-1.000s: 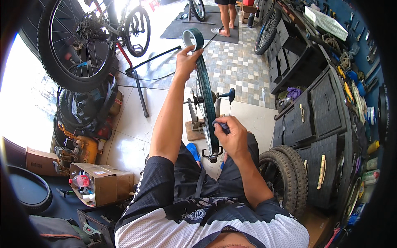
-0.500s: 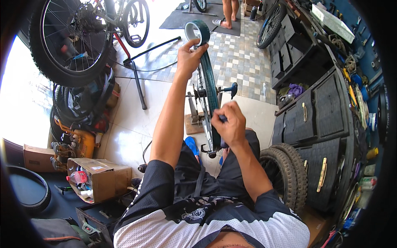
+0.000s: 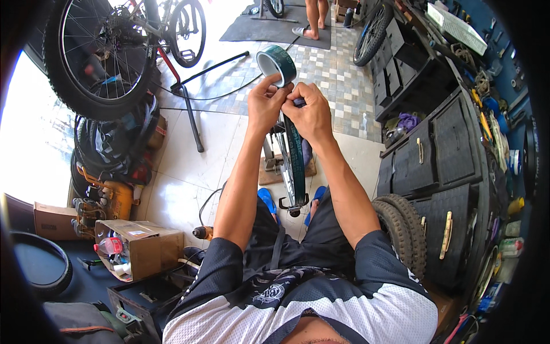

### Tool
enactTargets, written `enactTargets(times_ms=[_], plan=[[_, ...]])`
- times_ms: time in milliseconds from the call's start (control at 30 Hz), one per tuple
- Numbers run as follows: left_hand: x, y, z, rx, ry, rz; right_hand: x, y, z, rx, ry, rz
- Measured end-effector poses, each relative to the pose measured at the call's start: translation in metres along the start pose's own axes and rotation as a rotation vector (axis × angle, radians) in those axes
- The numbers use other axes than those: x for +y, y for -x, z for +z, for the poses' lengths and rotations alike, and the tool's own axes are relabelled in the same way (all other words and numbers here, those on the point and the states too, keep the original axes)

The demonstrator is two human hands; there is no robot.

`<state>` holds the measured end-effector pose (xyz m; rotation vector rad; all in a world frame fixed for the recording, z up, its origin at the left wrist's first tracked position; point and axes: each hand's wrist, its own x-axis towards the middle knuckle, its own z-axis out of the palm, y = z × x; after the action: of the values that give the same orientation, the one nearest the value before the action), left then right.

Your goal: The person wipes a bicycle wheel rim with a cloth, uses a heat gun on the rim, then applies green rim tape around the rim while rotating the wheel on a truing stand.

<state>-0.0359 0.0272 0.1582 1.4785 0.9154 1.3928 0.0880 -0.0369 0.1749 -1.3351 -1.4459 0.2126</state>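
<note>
Straight ahead of the body, in the head view, meeting almost at the fingertips above a bicycle wheel rim (image 3: 285,163). With the left hand (image 3: 264,108), grasping a roll of green tape (image 3: 285,62) by its lower edge, thumb and fingers pinched on the ring. With the right hand (image 3: 309,112), just beside, clenched around a dark blue item (image 3: 299,102), too covered to identify; impossible to tell whether also touching the tape between the hands.

Below the hands, running along the rim toward the body, covered by a strip of green tape (image 3: 296,166); seemingly joined to the roll, though hidden by the fingers at the junction. Farther below, between the forearms, propped upright, apparently in a truing stand, with a wooden base (image 3: 268,179) on the tiled floor (image 3: 177,166).

Judging from this, busy laying tape around the rim, at the point of guiding a fresh stretch down. Next, seems to call for pulling the roll taut with the left hand, centring and pressing with the right, then turning the wheel to bring more rim within reach. Worth guarding against wrinkles or sideways drift.

Well to the left of the left forearm, resting near a cardboard box (image 3: 163,252); right of the right forearm, near knobbly tyres (image 3: 409,226).
</note>
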Motion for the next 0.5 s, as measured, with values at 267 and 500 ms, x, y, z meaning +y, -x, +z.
enactTargets(times_ms=[267, 500], plan=[[-0.009, -0.011, 0.0, 0.033, -0.104, 0.03, -0.003, 0.109, -0.018, 0.104, -0.061, -0.021], [-0.008, 0.01, -0.002, 0.034, -0.215, 0.067, -0.005, 0.078, -0.01, 0.068, -0.213, 0.215]])
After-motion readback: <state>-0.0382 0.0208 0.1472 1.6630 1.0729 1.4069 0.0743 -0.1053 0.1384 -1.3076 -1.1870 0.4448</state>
